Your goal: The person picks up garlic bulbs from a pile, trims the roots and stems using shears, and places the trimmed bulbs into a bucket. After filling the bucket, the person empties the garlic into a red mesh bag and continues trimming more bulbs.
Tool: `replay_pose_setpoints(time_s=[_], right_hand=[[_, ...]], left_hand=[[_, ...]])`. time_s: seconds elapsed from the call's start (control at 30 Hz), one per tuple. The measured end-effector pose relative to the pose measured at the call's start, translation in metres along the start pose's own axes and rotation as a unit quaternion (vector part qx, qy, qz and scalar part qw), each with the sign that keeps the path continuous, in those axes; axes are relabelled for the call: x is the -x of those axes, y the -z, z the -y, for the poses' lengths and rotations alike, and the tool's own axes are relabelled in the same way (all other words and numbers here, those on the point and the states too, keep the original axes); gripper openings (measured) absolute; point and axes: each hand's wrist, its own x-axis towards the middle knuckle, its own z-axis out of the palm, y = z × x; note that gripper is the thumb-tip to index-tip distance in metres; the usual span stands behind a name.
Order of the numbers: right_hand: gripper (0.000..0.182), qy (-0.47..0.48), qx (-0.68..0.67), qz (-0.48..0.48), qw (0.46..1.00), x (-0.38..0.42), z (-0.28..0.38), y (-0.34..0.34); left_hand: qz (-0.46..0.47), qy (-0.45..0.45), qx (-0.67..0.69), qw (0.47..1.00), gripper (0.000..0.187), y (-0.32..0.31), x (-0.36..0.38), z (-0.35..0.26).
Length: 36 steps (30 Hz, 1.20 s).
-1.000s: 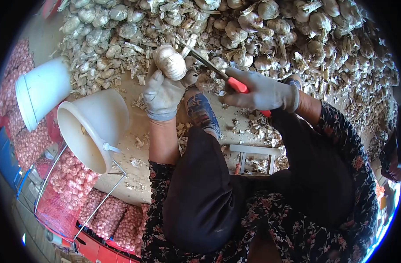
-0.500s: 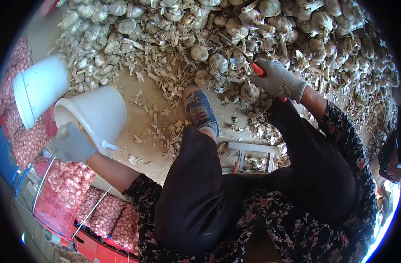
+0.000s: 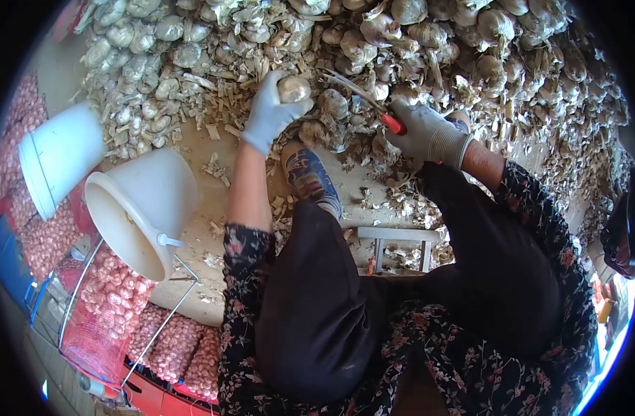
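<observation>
My left hand [image 3: 272, 111], in a pale grey glove, is closed around a garlic bulb [image 3: 294, 90] above the pile. Across from it, my gloved right hand [image 3: 423, 130] grips a red-handled knife [image 3: 392, 123]. Its long, thin, slightly curved blade points up and left toward the bulb, with a gap between them. Garlic bulbs with dry stalks [image 3: 359, 48] heap up beyond both hands. Dry skins and stalk scraps lie below the hands around my shoe [image 3: 309, 173].
A white bucket [image 3: 158, 180] lies tipped toward me at left, beside another pale bucket [image 3: 64, 156]. Net bags of garlic [image 3: 116, 288] on a metal frame stand at lower left. A low metal stool frame [image 3: 397, 234] sits between my legs.
My left hand has moved from the white bucket's mouth to the pile and taken hold of a garlic bulb. The right hand with the knife has shifted slightly left and down.
</observation>
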Motion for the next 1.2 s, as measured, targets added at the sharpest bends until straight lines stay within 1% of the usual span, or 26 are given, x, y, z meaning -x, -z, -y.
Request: replay_pose_setpoints(time_s=[0.03, 0.07, 0.1, 0.13, 0.17, 0.2, 0.23, 0.3, 0.33, 0.37, 0.43, 0.47, 0.53, 0.57, 0.63, 0.67, 0.77, 0.83, 0.97, 1.03, 1.17, 1.2], right_hand=[[0.04, 0.0, -0.004, -0.001, 1.0, 0.003, 0.001, -0.001], [0.044, 0.036, 0.019, -0.05, 0.998, 0.007, 0.002, -0.002], [0.048, 0.074, 0.045, -0.1, 0.991, 0.01, 0.003, -0.001], [0.048, 0.074, 0.046, -0.101, 0.991, 0.013, 0.006, 0.0], [0.051, 0.096, 0.119, -0.162, 0.975, 0.015, 0.01, 0.002], [0.055, 0.116, 0.193, -0.222, 0.949, 0.016, 0.013, 0.005], [0.055, 0.113, 0.194, -0.222, 0.949, 0.017, 0.017, 0.007], [0.061, 0.102, 0.286, -0.237, 0.923, 0.018, 0.025, 0.012], [0.063, 0.083, 0.281, -0.208, 0.933, 0.018, 0.03, 0.017], [0.063, 0.084, 0.281, -0.208, 0.933, 0.016, 0.032, 0.019], [0.063, 0.086, 0.275, -0.208, 0.935, 0.014, 0.035, 0.018], [0.063, 0.087, 0.275, -0.207, 0.935, 0.013, 0.037, 0.018], [0.062, 0.083, 0.27, -0.19, 0.94, 0.012, 0.042, 0.016], [0.062, 0.083, 0.27, -0.188, 0.941, 0.01, 0.041, 0.013], [0.061, 0.115, 0.267, -0.23, 0.929, 0.005, 0.039, 0.008], [0.061, 0.115, 0.267, -0.228, 0.929, 0.005, 0.04, 0.007], [0.06, 0.126, 0.27, -0.205, 0.932, 0.005, 0.045, 0.007], [0.056, 0.119, 0.262, -0.143, 0.947, 0.004, 0.049, 0.007], [0.05, 0.121, 0.284, -0.149, 0.939, -0.002, 0.049, 0.005], [0.044, 0.137, 0.232, -0.116, 0.956, -0.006, 0.045, 0.003], [0.042, 0.126, 0.202, -0.119, 0.964, -0.006, 0.042, 0.0], [0.039, 0.113, 0.185, -0.091, 0.972, -0.006, 0.043, 0.003]], left_hand=[[-0.037, -0.055, 0.128, 0.989, 0.071, 0.0, 0.012, -0.001], [-0.06, -0.07, 0.123, 0.988, 0.066, 0.003, 0.022, -0.018], [-0.06, -0.071, 0.122, 0.988, 0.066, 0.004, 0.031, -0.036], [-0.06, -0.08, 0.12, 0.988, 0.068, 0.003, 0.039, -0.053], [-0.06, -0.091, 0.117, 0.987, 0.07, 0.001, 0.042, -0.061], [-0.065, -0.124, 0.08, 0.987, 0.072, 0.0, 0.042, -0.063], [-0.063, -0.125, 0.081, 0.987, 0.072, -0.001, 0.042, -0.065], [-0.056, -0.124, 0.129, 0.982, 0.072, -0.002, 0.042, -0.067], [-0.079, -0.113, 0.095, 0.986, 0.07, -0.001, 0.045, -0.069], [-0.079, -0.112, 0.095, 0.986, 0.07, 0.002, 0.045, -0.07], [-0.125, -0.126, -0.048, 0.983, 0.069, 0.005, 0.047, -0.068], [-0.125, -0.126, -0.048, 0.983, 0.069, 0.006, 0.047, -0.068], [-0.165, -0.149, -0.084, 0.971, 0.067, 0.006, 0.047, -0.067], [-0.164, -0.148, -0.083, 0.972, 0.067, 0.006, 0.048, -0.067], [-0.183, -0.153, -0.094, 0.967, 0.067, 0.005, 0.05, -0.069], [-0.182, -0.152, -0.094, 0.967, 0.067, 0.005, 0.052, -0.07], [-0.171, -0.151, -0.069, 0.971, 0.066, 0.005, 0.053, -0.069], [-0.165, -0.16, -0.042, 0.972, 0.064, 0.005, 0.053, -0.064], [-0.187, -0.143, -0.079, 0.969, 0.059, 0.001, 0.056, -0.062], [-0.158, -0.088, -0.003, 0.984, 0.052, -0.002, 0.053, -0.061], [-0.182, -0.104, -0.01, 0.978, 0.048, -0.011, 0.048, -0.053], [-0.181, -0.094, 0.007, 0.979, 0.048, -0.013, 0.047, -0.052]])
